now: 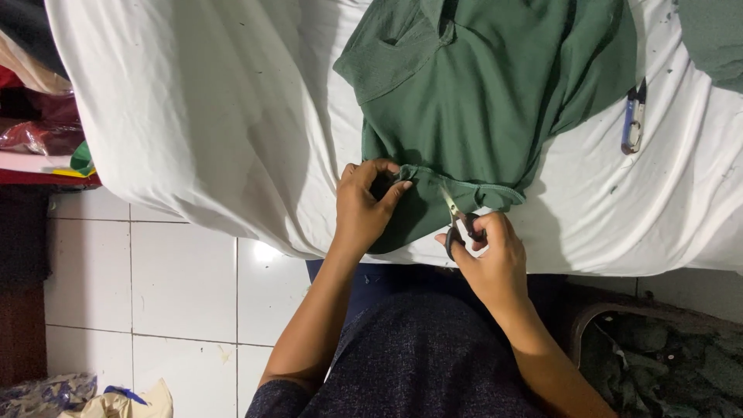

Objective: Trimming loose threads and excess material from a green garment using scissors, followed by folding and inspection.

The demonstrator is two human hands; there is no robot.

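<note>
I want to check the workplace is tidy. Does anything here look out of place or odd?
Little stands out. A small snipping tool lies loose on the white sheet, right of the green garment. The left hand pinches the hem; the right hand holds scissors.

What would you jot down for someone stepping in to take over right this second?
Left hand: pinches the hem of the green garment, holding it taut.
Right hand: grip closed on small scissors, blades at the hem edge.
The garment lies spread on the white sheet; a small clipper tool lies apart on the sheet, to the right.
Done: scissors placed at the hem; any cut so far is too small to tell.
Left: the trimming along the hem.
</note>
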